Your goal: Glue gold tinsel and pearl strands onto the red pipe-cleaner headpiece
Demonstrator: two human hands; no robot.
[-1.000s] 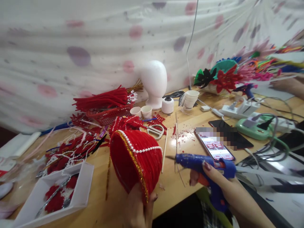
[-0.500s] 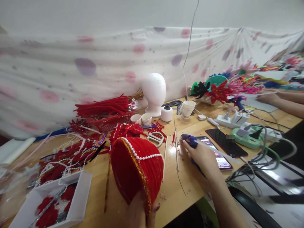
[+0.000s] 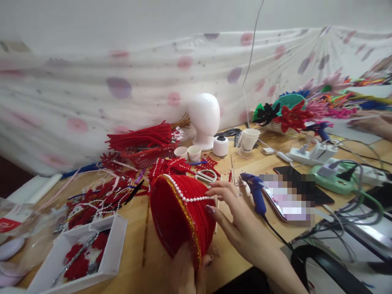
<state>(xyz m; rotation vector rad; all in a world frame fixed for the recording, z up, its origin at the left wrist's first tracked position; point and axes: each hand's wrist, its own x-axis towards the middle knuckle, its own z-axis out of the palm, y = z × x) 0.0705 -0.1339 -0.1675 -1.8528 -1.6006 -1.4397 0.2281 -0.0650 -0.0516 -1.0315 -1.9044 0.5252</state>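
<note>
A red ribbed hat (image 3: 200,220), edged with gold tinsel and crossed by a pearl bead strand (image 3: 196,199), is tilted with its hollow side facing left. My left hand (image 3: 185,269) grips its lower rim, some fingers hidden inside. My right hand (image 3: 235,220) is at the hat's right side, fingers apart, with the thumb and forefinger tips on either side of the strand's end. No tool is in it. Right of that hand, a blue glue gun (image 3: 259,198) rests on the table by a phone (image 3: 286,200).
A white foam head (image 3: 204,118) stands at the back beside a basket of red stems (image 3: 147,157). Paper cups (image 3: 194,153), scissors (image 3: 206,175) and a white box (image 3: 119,241) lie around. Power strips (image 3: 333,177) and cables crowd the right, near another person's hand (image 3: 372,124).
My right hand has let go of the glue gun, leaving it on the table, and moved left to the hat. My left hand still holds the hat. The view has shifted slightly.
</note>
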